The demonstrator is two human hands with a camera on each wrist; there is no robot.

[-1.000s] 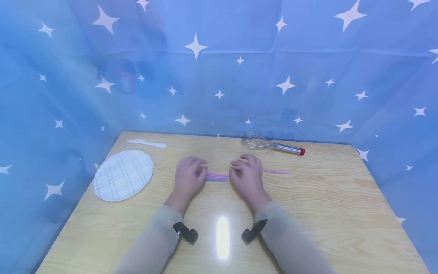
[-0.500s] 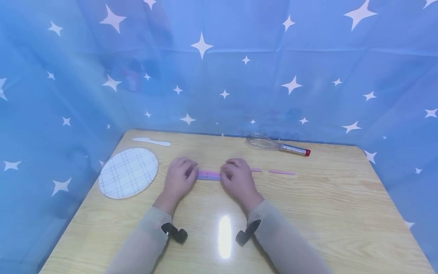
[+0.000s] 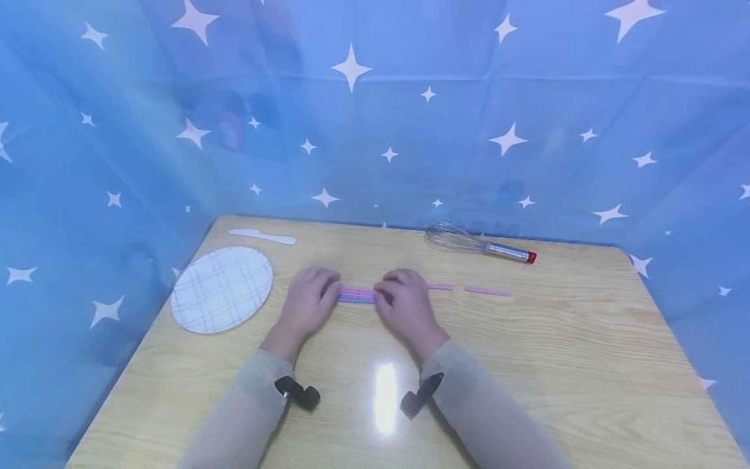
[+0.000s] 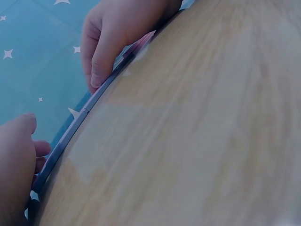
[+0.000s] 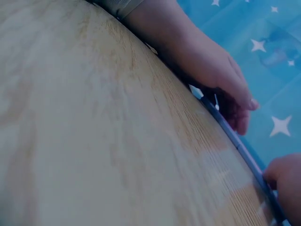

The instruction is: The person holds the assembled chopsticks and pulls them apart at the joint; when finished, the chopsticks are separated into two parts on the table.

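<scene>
A small bundle of pink and purple-blue drinking straws [image 3: 357, 295] lies crosswise on the wooden table between my two hands. My left hand [image 3: 307, 301] holds the bundle at its left part, fingers curled behind it. Farther right, my right hand [image 3: 407, 303] grips the same bundle between thumb and curled fingers. A pink straw end [image 3: 441, 286] shows beyond the right hand. In the left wrist view the right thumb [image 4: 97, 77] sits on the edge of the straws. The right wrist view shows the left fingers [image 5: 241, 121] behind them. Both hands hide parts of the bundle.
A separate pink straw piece [image 3: 487, 291] lies to the right. Behind is a whisk [image 3: 457, 239] with a red-tipped handle. At the left are a checked oval plate or mat [image 3: 222, 290] and a white knife [image 3: 262, 236]. A starry blue curtain [image 3: 387, 117] borders the table [image 3: 556, 365].
Both hands have shifted left along the straws, and the right fingers have curled in. A pink straw end has come into sight beyond the right hand. The head view has shifted slightly.
</scene>
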